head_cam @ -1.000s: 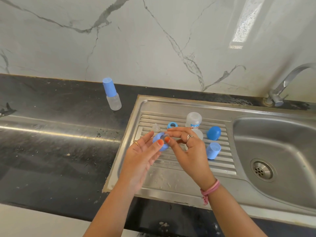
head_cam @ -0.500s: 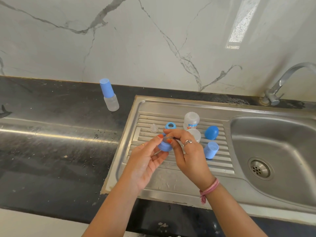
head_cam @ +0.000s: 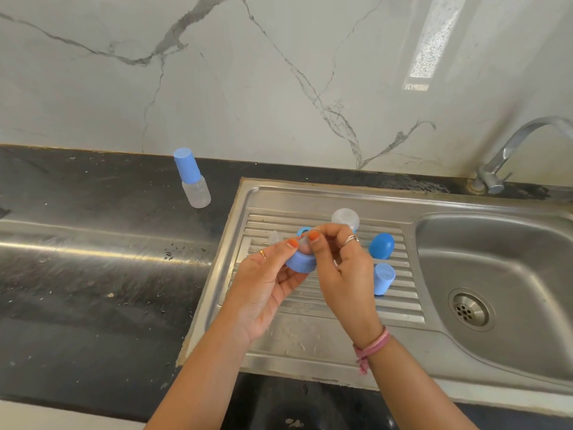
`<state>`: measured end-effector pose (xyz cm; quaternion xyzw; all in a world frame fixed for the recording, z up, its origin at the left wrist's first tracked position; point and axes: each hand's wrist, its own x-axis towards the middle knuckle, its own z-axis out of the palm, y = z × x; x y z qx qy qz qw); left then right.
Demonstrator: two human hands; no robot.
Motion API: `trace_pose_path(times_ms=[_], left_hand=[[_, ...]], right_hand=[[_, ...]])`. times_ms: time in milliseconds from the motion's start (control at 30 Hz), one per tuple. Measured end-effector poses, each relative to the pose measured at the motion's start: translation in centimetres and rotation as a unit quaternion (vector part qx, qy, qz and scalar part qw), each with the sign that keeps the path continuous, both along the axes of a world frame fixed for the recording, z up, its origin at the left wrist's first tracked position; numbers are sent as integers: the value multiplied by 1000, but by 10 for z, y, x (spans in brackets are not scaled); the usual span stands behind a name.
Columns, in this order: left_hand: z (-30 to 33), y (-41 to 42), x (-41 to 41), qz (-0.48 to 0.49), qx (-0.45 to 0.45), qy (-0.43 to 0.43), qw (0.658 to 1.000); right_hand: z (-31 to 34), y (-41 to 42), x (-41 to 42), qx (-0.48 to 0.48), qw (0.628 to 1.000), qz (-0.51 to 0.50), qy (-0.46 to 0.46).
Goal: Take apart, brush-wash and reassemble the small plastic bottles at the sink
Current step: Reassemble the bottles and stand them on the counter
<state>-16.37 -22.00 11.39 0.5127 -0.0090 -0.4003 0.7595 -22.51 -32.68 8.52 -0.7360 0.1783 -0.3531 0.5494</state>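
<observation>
Hands meet above the ribbed drainboard (head_cam: 310,302) of the steel sink (head_cam: 508,274). The left hand (head_cam: 263,283) holds a light-blue screw collar (head_cam: 300,262), its thumb and fingers curled round the ring. The right hand (head_cam: 341,268) pinches a small clear teat (head_cam: 305,242) at the top of that collar between thumb and forefinger; its other fingers are curled, with a silver ring on one. A pink band (head_cam: 372,346) circles the right wrist.

On the drainboard beyond the hands stands a clear bottle body (head_cam: 345,218), partly hidden by the right hand. A blue ring (head_cam: 302,231) and a small clear piece (head_cam: 274,235) lie just left of it, at the far edge of the ribs. To the right of the hands a rounded dark-blue cap (head_cam: 382,245) lies on the ribs, and nearer, a light-blue cylindrical cap (head_cam: 384,278) rests beside the right hand.

On the dark counter (head_cam: 93,274), left of the sink and near the marble wall (head_cam: 279,72), a complete bottle (head_cam: 192,183) with a blue cap stands upright. A chrome tap (head_cam: 508,156) rises at the far right.
</observation>
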Motion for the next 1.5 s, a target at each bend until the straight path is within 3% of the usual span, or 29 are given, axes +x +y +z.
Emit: trace_pose_path(times_ms=[100, 200, 467, 600, 733, 933, 1167, 1267, 1433, 1500], left_hand=[[4, 3, 7, 1, 1, 34, 999], [8, 5, 12, -36, 14, 67, 997], [4, -3, 1, -45, -33, 18, 998], [-1, -1, 0, -39, -3, 4, 999], [3, 2, 5, -95, 14, 7, 995], [10, -3, 6, -101, -5, -7, 995], [5, -12, -7, -40, -24, 13, 999], [5, -10, -7, -34, -28, 26, 999], [0, 4, 8, -41, -34, 112, 992], [-1, 5, 10, -61, -26, 126, 990]], right_hand=[[9, -20, -3, 134, 972, 192, -5], [11, -33, -7, 111, 951, 287, 33], [2, -12, 0, 181, 978, 97, -39], [-4, -17, -4, 66, 990, 123, 10], [0, -21, -7, -3, 989, 138, -46], [7, -3, -5, 143, 981, 89, -93], [2, 7, -1, 215, 971, 6, -104], [7, 6, -1, 205, 974, 28, -95], [14, -22, -13, 238, 944, 227, 5], [10, -24, -17, 218, 942, 252, 29]])
